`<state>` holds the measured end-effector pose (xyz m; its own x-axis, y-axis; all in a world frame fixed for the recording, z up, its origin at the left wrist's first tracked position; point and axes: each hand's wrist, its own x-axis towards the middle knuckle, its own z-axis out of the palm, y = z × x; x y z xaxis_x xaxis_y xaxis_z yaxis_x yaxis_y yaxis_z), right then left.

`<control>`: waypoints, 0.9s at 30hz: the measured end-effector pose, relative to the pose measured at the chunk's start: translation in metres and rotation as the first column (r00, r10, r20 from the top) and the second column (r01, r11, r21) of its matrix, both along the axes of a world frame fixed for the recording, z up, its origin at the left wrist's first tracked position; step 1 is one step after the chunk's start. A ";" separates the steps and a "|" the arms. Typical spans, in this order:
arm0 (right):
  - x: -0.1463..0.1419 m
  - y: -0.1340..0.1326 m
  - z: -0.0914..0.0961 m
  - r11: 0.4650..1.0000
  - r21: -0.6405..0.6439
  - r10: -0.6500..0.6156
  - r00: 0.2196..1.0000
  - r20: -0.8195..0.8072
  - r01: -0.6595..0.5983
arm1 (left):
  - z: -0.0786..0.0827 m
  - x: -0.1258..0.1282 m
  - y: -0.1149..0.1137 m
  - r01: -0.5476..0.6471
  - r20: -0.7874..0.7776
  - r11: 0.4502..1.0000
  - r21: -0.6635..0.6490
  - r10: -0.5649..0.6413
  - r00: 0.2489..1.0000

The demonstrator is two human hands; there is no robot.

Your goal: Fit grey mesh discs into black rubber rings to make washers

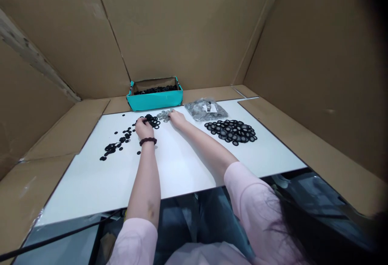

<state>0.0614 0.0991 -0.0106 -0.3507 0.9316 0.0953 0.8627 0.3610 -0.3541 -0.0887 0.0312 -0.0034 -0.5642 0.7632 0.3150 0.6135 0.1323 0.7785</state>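
Note:
My left hand [143,129], with a dark bead bracelet at the wrist, rests on the white board [182,164] with curled fingers touching a small heap of black rubber rings [152,120]. My right hand [177,118] lies just right of it, its fingers pinched at a small cluster of grey metal discs [163,115]. What each hand holds is too small to make out. Loose black rings [117,146] are scattered left of my left hand.
A teal box [155,100] holding black rings stands at the board's far edge. A clear plastic bag of grey parts [206,109] lies to the right, with a larger pile of black-rimmed rings [232,131] in front of it. Cardboard walls surround the board.

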 end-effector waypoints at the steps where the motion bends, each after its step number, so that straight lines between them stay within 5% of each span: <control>1: 0.000 0.001 0.000 1.000 0.001 0.005 1.000 0.007 -0.005 | 0.000 0.001 0.000 0.007 -0.003 1.000 0.002 -0.007 1.000; 27: 0.015 0.013 -0.004 0.992 0.103 0.060 0.991 0.121 -0.073 | 0.004 0.011 -0.002 0.103 0.016 0.995 0.009 -0.103 0.995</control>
